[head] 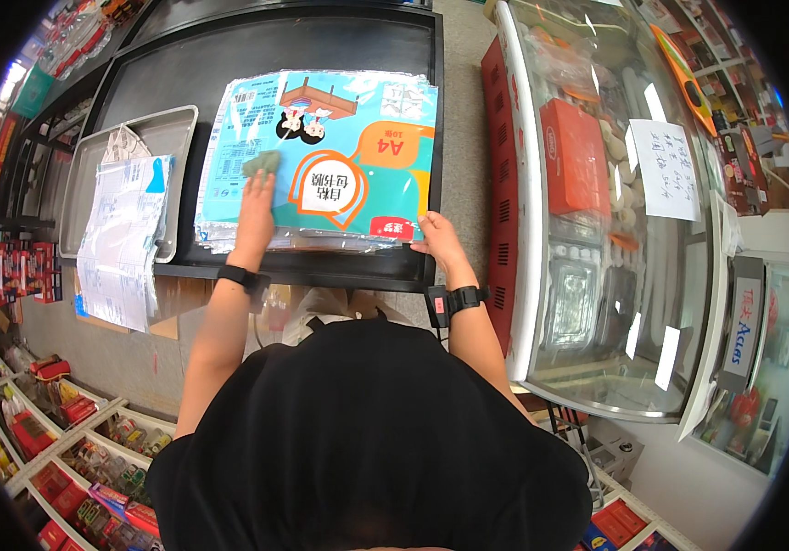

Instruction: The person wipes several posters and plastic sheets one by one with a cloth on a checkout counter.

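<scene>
A stack of clear plastic packets of A4 book-covering film (pixel 250 200) lies on a black table (pixel 201 31) in front of me, the top one printed in blue, teal and orange. On its left part my left hand (pixel 256 210) lies with its fingertips on a crumpled green cloth (pixel 261 164), pressing it on the top packet. At the stack's near right corner, my right hand (pixel 439 237) grips the edge between thumb and fingers. How many packets it pinches I cannot tell.
A metal tray (pixel 186 138) stands left of the stack, with a pile of plastic-wrapped sheets (pixel 115 241) overhanging its near side. A glass-topped chest freezer (pixel 525 206) stands at the right beyond a gap. Shelves of goods (pixel 91 441) are at the lower left.
</scene>
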{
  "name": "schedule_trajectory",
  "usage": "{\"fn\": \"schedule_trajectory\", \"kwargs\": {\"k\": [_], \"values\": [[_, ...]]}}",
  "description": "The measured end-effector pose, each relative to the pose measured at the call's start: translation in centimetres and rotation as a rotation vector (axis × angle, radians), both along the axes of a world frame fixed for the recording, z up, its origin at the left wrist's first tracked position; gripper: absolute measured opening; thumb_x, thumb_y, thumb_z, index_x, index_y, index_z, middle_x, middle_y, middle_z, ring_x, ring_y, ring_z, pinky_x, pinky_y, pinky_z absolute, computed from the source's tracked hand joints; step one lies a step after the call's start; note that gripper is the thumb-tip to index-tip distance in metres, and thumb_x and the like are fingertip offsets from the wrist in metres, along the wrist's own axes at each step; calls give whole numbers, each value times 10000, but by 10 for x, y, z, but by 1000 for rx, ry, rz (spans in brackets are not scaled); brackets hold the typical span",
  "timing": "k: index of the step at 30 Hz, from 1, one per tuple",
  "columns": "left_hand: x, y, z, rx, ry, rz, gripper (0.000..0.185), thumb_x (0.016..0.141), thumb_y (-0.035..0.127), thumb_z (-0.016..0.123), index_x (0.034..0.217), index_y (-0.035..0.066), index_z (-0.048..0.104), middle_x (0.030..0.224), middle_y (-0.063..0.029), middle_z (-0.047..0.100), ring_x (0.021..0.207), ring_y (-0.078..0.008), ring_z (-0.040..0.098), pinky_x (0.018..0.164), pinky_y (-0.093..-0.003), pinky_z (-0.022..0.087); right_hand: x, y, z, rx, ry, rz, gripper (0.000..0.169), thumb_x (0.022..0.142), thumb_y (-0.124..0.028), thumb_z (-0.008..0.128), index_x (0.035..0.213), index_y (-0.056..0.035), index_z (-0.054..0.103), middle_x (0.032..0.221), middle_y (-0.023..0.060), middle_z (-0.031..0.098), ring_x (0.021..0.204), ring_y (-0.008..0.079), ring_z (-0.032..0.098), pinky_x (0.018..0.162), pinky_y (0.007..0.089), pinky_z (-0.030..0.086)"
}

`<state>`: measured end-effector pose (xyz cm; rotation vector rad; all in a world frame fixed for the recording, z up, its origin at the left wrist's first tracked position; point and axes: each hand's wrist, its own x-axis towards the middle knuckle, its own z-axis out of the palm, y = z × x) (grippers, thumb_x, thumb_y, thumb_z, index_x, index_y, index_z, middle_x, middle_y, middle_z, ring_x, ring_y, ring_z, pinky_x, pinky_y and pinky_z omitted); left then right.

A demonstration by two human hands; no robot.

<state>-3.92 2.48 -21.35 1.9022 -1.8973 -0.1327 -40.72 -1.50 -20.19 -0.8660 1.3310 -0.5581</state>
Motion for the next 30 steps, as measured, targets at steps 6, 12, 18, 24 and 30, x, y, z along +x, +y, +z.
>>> {"fn": "schedule_trajectory", "kwargs": {"k": [6,12,18,24,30], "values": [[-2,-16,13,-37,286,54,599,799,-127,431,1384,0,422,1368,-245,476,1270,-420,441,1071,-435,362,-6,0,-12,59,-90,80,207,984,-202,488,1129,-80,571,1037,35,639,887,134,638,774,334,553],[-89,-24,37,82,740,-178,583,848,-56,458,1419,52,406,1358,-225,496,1274,-338,477,1050,-377,377,11,8,8,-10,-367,-64,283,947,-199,517,1180,-39,544,1112,56,602,1018,156,596,855,371,516],[-159,-26,34,327,1446,-131,619,969,110,485,1513,68,193,1500,-153,349,1345,-274,388,1094,-351,322,35,23,7,-704,73,-73,619,917,-309,627,1402,1,400,1282,172,528,1209,294,503,1031,352,386],[-145,-30,46,335,958,-378,567,923,146,574,1437,50,354,1474,-148,387,1371,-300,358,1093,-400,321,28,23,4,-600,325,60,379,815,-227,724,1091,2,605,1263,225,534,1167,342,530,973,388,426],[-69,-32,24,127,87,-65,867,660,266,833,1404,108,416,1483,-196,325,1343,-467,308,1020,-525,369,44,20,33,-1005,680,74,238,816,-131,690,990,-15,577,1349,145,513,1149,345,529,925,394,461]]}}
